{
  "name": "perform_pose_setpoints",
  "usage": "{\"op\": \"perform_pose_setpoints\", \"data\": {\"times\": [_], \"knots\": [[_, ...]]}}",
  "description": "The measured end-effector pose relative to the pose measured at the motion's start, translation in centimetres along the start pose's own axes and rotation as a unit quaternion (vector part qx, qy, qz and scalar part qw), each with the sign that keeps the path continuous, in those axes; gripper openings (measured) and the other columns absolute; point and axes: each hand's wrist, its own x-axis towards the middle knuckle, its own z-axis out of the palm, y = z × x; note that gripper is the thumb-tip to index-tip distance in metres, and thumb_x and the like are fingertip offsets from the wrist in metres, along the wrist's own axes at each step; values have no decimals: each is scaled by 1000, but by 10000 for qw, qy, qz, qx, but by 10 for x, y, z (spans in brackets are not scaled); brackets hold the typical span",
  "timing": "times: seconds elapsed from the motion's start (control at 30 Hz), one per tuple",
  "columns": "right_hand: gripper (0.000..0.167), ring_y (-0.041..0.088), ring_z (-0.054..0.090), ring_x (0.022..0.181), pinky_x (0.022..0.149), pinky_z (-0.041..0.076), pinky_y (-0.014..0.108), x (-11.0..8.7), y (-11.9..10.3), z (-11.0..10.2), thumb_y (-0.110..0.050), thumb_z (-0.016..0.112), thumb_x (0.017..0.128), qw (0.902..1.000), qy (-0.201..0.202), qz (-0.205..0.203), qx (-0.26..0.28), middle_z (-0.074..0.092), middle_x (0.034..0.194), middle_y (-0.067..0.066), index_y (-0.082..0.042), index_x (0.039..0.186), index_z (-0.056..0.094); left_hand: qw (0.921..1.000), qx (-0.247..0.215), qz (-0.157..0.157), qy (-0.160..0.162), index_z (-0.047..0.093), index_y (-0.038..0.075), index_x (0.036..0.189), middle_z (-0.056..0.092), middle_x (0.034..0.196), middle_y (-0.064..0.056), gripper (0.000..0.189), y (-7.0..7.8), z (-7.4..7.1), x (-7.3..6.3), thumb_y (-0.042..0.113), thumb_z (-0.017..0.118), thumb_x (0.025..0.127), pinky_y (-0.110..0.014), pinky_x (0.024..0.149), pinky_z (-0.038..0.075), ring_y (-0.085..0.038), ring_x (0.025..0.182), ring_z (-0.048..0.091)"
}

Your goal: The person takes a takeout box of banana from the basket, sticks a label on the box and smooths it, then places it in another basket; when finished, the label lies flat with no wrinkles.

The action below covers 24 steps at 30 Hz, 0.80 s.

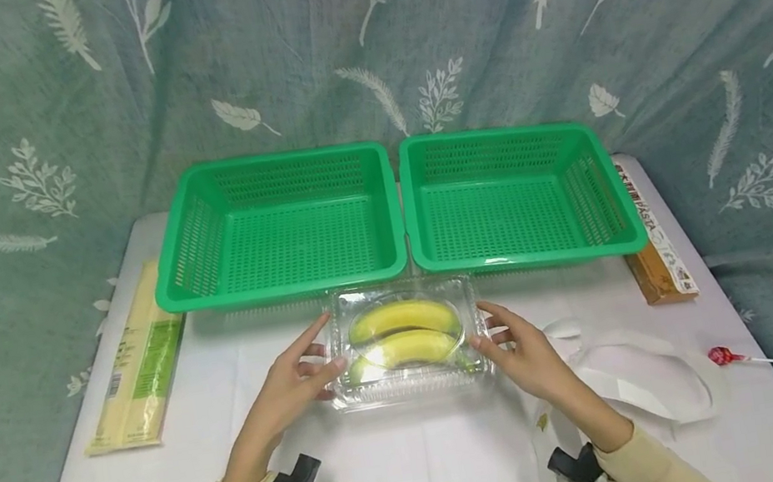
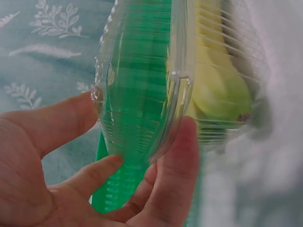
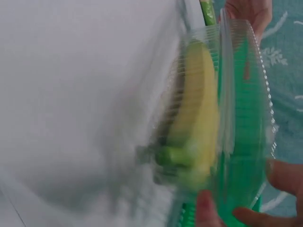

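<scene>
Banana clamshell (image 1: 405, 339) between hands, left hand (image 1: 293, 384), right hand (image 1: 522, 354) gripping ends.

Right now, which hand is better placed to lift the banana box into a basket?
Neither alone: the left hand and right hand each hold one end of the banana box, directly before both baskets.

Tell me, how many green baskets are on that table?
2. The left green basket and the right green basket stand side by side at the table's back, just behind the clear banana box held between both hands. None seem hidden.
</scene>
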Motion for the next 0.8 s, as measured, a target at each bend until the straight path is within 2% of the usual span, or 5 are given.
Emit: {"op": "perform_pose_setpoints", "data": {"times": [0.2, 0.33, 0.43, 0.6, 0.8], "knots": [[72, 45, 48, 134, 106, 48, 59, -26, -6, -39, -39, 51, 105, 9969, -319, -447, -559, 33, 157, 26, -6, 160, 19, 9895, 986, 370, 986, 18, 17, 162, 45, 144, -23, 83, 4, 6, -7, 36, 66, 97, -48, 92, 59, -40, 125, 54], [56, 46, 51, 132, 104, 48, 62, -52, -3, -71, -33, 54, 104, 9921, 189, -634, -1062, 45, 151, 23, -6, 152, 40, 9532, 1179, 1276, 2476, 35, 9, 156, 59, 127, -18, 72, 13, 20, -18, 20, 71, 94, -37, 89, 59, -33, 112, 62], [50, 43, 56, 127, 100, 51, 59, -73, 5, -82, -32, 58, 103, 9893, 357, -375, -1365, 55, 143, 20, -7, 145, 50, 9261, 853, 2416, 2770, 54, 6, 142, 68, 103, -12, 54, 20, 41, -21, 4, 72, 91, -20, 75, 57, -17, 92, 66], [47, 36, 63, 119, 94, 56, 51, -98, 27, -82, -35, 63, 100, 9900, 105, 187, -1393, 63, 135, 17, -8, 138, 58, 9251, 564, 3551, 1221, 67, 7, 125, 68, 80, -2, 35, 27, 89, -19, -1, 69, 91, -16, 62, 55, 2, 72, 59], [40, 30, 65, 113, 88, 59, 34, -116, 55, -75, -19, 70, 94, 9946, -341, 185, -963, 66, 133, 9, -12, 133, 63, 9507, 579, 2877, -1003, 70, 16, 122, 64, 76, 3, 27, 28, 144, -11, 14, 66, 96, -16, 57, 50, 6, 65, 50]]}}
